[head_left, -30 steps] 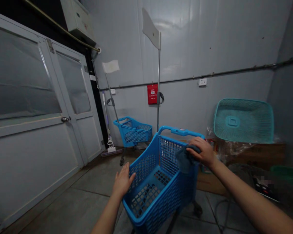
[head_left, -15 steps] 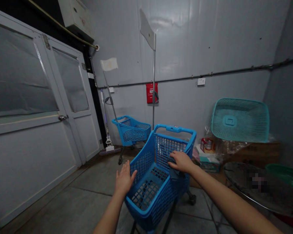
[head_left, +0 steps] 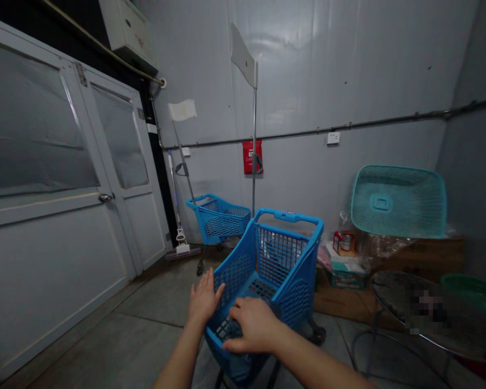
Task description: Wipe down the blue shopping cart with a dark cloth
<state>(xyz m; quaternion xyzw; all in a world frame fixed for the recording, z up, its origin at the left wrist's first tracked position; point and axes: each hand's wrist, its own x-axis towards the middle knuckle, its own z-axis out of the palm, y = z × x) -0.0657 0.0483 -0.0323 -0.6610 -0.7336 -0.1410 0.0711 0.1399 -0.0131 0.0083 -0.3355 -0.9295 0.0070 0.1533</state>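
A blue plastic shopping cart (head_left: 295, 292) with lattice walls stands before me, a flag pole rising behind its handle. My left hand (head_left: 203, 300) rests against the outside of its left rim, fingers stretched out and holding nothing. Over the near end of the basket, my right hand (head_left: 254, 326) is closed on a dark grey-blue cloth (head_left: 234, 330), pressing it on the front rim. Most of the cloth is hidden under the palm, and part of it hangs below the hand, hard to tell from the blue plastic.
A second blue cart (head_left: 222, 221) with a flag and a mop (head_left: 181, 237) stand by the back wall. White doors (head_left: 65, 248) are on the left. At right are a turquoise basket (head_left: 413, 200), cartons (head_left: 344, 308) and a round stool (head_left: 392, 292).
My right hand has moved with the cloth from the cart's right side rim down and left to the near front rim. The left hand has stayed almost in place.
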